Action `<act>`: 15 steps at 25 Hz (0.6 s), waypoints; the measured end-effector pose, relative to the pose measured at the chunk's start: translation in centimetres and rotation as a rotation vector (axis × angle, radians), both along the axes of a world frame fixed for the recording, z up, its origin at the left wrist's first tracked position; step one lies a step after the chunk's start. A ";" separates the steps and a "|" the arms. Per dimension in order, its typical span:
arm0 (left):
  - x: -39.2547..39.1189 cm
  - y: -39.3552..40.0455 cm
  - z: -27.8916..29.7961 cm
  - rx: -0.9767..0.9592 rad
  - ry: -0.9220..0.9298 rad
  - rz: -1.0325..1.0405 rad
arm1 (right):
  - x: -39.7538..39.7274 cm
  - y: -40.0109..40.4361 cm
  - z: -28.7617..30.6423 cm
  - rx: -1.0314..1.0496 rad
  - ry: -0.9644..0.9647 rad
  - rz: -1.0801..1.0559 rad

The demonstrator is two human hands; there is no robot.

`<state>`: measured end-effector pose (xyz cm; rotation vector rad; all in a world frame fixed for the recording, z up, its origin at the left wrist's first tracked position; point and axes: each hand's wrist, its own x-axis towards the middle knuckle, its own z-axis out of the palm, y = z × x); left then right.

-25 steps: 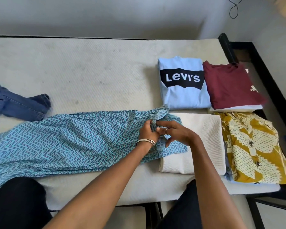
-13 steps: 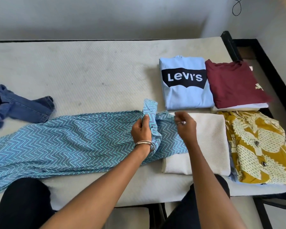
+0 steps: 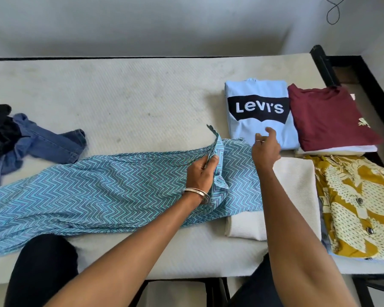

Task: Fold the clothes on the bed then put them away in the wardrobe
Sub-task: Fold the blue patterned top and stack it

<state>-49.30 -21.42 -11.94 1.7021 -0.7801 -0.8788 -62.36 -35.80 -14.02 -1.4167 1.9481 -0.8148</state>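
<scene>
Step in hand: folding, partway through. Zigzag-print blue garment [image 3: 93,193] lies stretched across the bed [image 3: 124,96], its near end overlapping a folded cream knit [image 3: 295,187].

Left hand [image 3: 201,173]: fingers curled round a raised flap of the garment. Right hand [image 3: 266,147]: holds nothing, fingers loosely spread, hovering just beyond the garment's far edge.

Next move, as judged: the right hand needs a hold on the far edge so the flap can be laid flat and square.

Beyond the right hand: folded pale-blue shirt [image 3: 259,111], printed "Levi's". Beside it, maroon shirt [image 3: 328,116], small pale emblem, unreadable. Unfolded jeans [image 3: 47,142] well off past the left hand. Wardrobe not in view.
</scene>
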 end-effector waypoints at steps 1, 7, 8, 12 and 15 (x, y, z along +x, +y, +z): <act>-0.6 -0.2 0.0 0.043 -0.056 -0.080 | -1.0 -0.1 -0.3 0.002 -0.047 -0.020; -5.5 0.8 -2.5 0.341 -0.299 -0.828 | -7.1 5.9 -4.3 0.124 -0.175 -0.117; -5.6 1.6 -3.2 0.275 -0.294 -0.774 | -7.7 6.9 -4.7 0.149 -0.170 -0.119; -4.2 4.4 -5.3 0.161 -0.516 -0.596 | -6.6 9.8 -4.7 0.234 0.029 0.045; -2.7 4.5 -5.4 0.285 -0.516 -0.532 | -4.6 9.9 -4.2 0.107 0.297 0.124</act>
